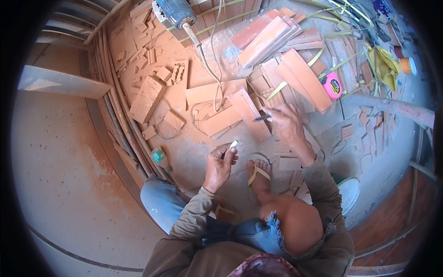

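Observation:
A small white piece (234, 144), too small to name, is pinched between the thumb and fingers of my left hand (218, 169), which is above the floor in front of my knees. My right hand (288, 126) grips a thin dark pen-like stick (262, 118) that points left. Under the stick's tip lies a flat reddish-orange slab (248, 112) with a line along its length. To the right of it, a longer slab (302, 78) rests on a pile. A pink tape measure (331, 85) sits beside that slab, beyond my right hand.
A blue power tool (177, 13) with a cord rests at the far side by stacked boards. Offcuts (148, 99) and orange dust cover the left floor. A small bottle (159, 156) lies near long poles (121, 104). At right are a yellow bag (384, 67) and orange cup (408, 65).

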Demonstrator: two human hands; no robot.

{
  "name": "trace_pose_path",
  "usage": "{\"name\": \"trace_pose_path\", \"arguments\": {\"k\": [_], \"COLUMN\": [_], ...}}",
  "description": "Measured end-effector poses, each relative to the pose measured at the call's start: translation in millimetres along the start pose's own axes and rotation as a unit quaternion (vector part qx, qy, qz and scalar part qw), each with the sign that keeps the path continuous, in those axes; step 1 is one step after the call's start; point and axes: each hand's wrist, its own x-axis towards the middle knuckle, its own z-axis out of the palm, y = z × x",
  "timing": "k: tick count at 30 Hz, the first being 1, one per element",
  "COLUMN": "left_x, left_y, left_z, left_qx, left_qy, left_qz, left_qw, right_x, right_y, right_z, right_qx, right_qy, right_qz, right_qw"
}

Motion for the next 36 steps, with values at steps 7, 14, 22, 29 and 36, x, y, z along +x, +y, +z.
{"name": "trace_pose_path", "arguments": {"k": [7,14,22,29,36], "left_x": [4.3,2.5,5.2,4.0,10.9], "left_y": [9.3,12.3,7.3,14.8,25.5], "left_z": [-5.6,-3.4,-1.4,-8.1,-1.1], "left_qx": [0.127,0.128,0.213,0.262,0.355], "left_qy": [0.014,0.022,0.028,-0.005,-0.048], "left_qz": [0.060,0.053,0.106,0.132,0.206], "left_qw": [0.990,0.990,0.971,0.956,0.911], "right_x": [-6.7,-10.5,-14.2,-26.0,-38.0], "right_y": [-11.9,-8.7,-11.2,-0.1,5.9], "right_z": [2.9,9.4,15.4,24.9,20.9], "right_qx": [-0.188,-0.199,-0.212,-0.129,-0.115], "right_qy": [-0.065,-0.068,-0.093,-0.191,-0.191], "right_qz": [-0.119,-0.135,-0.170,-0.162,-0.152], "right_qw": [0.973,0.968,0.958,0.959,0.963]}}
